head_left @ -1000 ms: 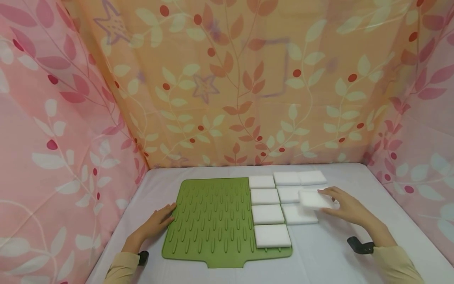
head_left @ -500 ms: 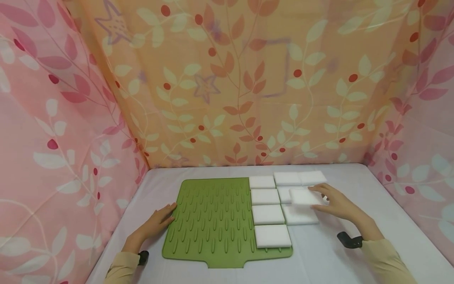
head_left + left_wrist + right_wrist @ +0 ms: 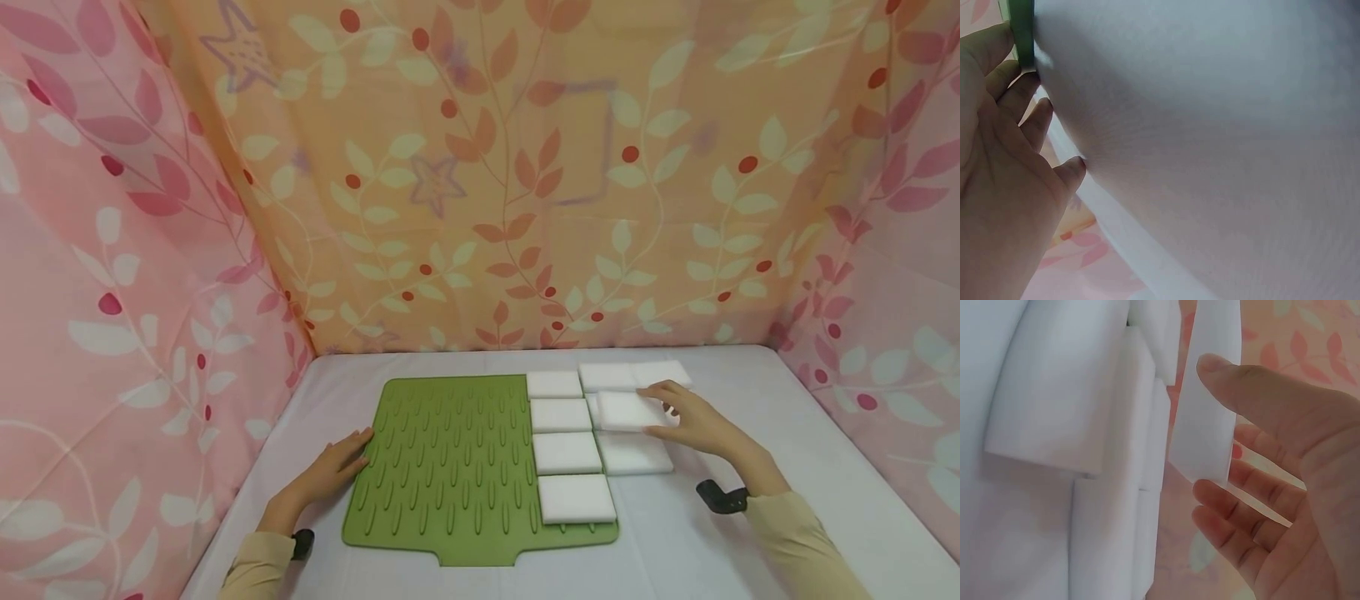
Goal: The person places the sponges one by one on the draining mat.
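Note:
My right hand (image 3: 701, 427) pinches a white sponge block (image 3: 628, 411) by its right end, thumb on the near side and fingers on the far side. The block hangs flat over another sponge in the second column, mostly covering it; the right wrist view shows a gap between the held sponge (image 3: 1207, 412) and the sponges below. My left hand (image 3: 330, 471) rests with fairly straight fingers at the left edge of a green ridged mat (image 3: 450, 467). In the left wrist view its fingertips meet the mat's edge (image 3: 1021, 37).
A column of white sponges (image 3: 567, 453) runs along the mat's right side. More lie to the right of it, including a sponge (image 3: 637, 454) nearer me and a pair (image 3: 607, 377) at the back. Patterned cloth walls (image 3: 480, 208) enclose the white table (image 3: 750, 375).
My right hand has carried the held sponge leftward, over the second column of sponges. The left hand and the mat stay where they were.

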A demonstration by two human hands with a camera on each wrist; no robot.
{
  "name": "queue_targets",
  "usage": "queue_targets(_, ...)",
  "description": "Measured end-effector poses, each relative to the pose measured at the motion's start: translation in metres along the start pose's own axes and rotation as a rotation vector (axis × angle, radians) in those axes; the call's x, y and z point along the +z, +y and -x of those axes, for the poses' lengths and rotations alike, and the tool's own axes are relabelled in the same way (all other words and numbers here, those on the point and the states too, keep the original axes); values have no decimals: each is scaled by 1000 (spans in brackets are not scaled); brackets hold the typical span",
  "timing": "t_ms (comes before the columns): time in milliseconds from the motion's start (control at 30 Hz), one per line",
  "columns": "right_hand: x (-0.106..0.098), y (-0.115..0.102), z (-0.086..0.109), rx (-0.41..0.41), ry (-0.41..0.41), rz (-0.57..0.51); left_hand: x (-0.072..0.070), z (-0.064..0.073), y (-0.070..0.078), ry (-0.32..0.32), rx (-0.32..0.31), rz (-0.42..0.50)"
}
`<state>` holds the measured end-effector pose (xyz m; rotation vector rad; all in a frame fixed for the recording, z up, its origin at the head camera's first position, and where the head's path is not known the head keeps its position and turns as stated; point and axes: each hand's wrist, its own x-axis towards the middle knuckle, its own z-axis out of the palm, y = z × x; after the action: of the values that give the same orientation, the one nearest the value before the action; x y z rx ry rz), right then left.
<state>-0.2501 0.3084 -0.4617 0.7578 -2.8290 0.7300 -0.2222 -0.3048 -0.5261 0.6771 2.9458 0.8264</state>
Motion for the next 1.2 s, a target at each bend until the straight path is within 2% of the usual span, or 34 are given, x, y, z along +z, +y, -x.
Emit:
queue_targets(200, 4, -3, -10, -29, -1, -7, 0, 0, -1, 6, 8, 21)
queue_targets(367, 6, -9, -19, -29, -7, -20, 1, -1, -3, -10, -13, 26)
queue_targets(600, 9, -19, -34, -29, -23, -48, 2, -1, -3, 4, -3, 13)
queue_targets(900, 21, -30, -51, -82, -41, -77, 2, 0, -2, 9, -4, 13)
queue_targets(1200, 36, -36, -63, -92, -64, -71, 1, -1, -1, -6, -11, 5)
